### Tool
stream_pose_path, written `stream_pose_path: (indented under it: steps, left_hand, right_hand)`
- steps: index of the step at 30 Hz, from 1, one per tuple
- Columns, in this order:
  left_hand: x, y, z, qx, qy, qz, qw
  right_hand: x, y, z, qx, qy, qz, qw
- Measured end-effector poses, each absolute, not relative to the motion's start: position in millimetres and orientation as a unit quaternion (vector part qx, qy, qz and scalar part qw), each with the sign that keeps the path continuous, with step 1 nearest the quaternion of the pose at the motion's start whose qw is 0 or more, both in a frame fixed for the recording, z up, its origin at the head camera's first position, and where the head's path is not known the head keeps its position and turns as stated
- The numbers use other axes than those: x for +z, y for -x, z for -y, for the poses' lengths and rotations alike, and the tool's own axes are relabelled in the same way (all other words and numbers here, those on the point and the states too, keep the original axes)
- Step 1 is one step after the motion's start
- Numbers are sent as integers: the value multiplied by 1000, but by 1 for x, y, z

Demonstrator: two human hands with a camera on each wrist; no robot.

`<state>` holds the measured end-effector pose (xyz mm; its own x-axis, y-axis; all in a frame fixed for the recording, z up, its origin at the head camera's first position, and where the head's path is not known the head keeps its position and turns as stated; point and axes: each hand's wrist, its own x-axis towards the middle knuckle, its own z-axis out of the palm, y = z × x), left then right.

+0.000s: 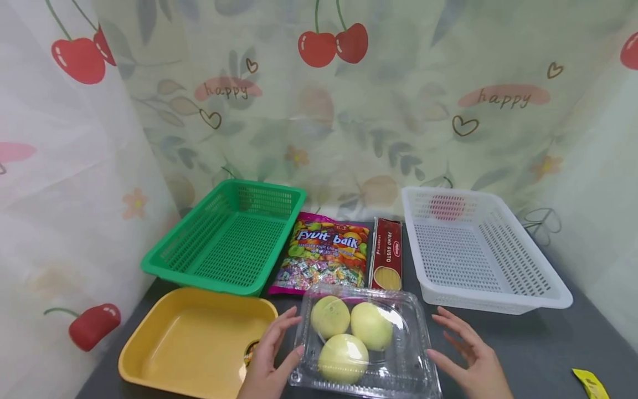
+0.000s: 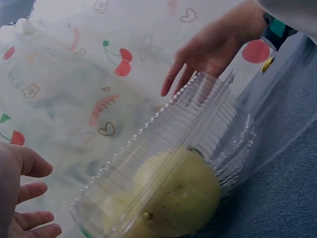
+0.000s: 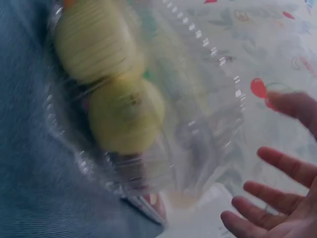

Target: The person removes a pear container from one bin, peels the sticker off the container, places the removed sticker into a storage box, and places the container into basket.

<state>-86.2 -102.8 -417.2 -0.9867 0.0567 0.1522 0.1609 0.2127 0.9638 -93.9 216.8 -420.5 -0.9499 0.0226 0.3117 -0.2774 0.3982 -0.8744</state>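
A clear plastic clamshell box (image 1: pixel 404 363) sits on the dark tabletop in front of me. Through its lid show three round pale yellow-green fruits (image 1: pixel 343 359). At the box's left side is my left hand (image 1: pixel 271 354), fingers spread and slightly bent, thumb right by the edge. My right hand (image 1: pixel 471 357) flanks the opposite side the same way. Both wrist views show a gap between the hand and the plastic: the left hand (image 2: pixel 29 198) has nothing in its fingers, nor does the right hand (image 3: pixel 282 198). In the right wrist view the fruits (image 3: pixel 126 116) look blurred.
Behind the box lie a fruit candy bag (image 1: pixel 324 255) and a red spaghetti pack (image 1: pixel 386 255). A green basket (image 1: pixel 224 244) and a yellow basin (image 1: pixel 194 338) stand at left, a white basket (image 1: pixel 473 302) at right. A small yellow packet (image 1: pixel 590 383) lies at the right front.
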Motion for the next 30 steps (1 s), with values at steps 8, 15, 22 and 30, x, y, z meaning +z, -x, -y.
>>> stream_pose_path:
  steps: [8,15,22,30]
  left_hand:
    - [-428,84,96,-599,96,792,74]
    - [-440,84,91,-598,101,791,77]
    - [-446,84,83,-597,76,795,77]
    - [-449,79,79,-592,77,799,77]
  right_hand:
    - [-441,87,-208,534,-46,830,155]
    - [-458,83,-205,572,-51,808,130]
    - [-465,82,-204,612,-90,779,98]
    - [-466,78,-196,606,-76,788,79]
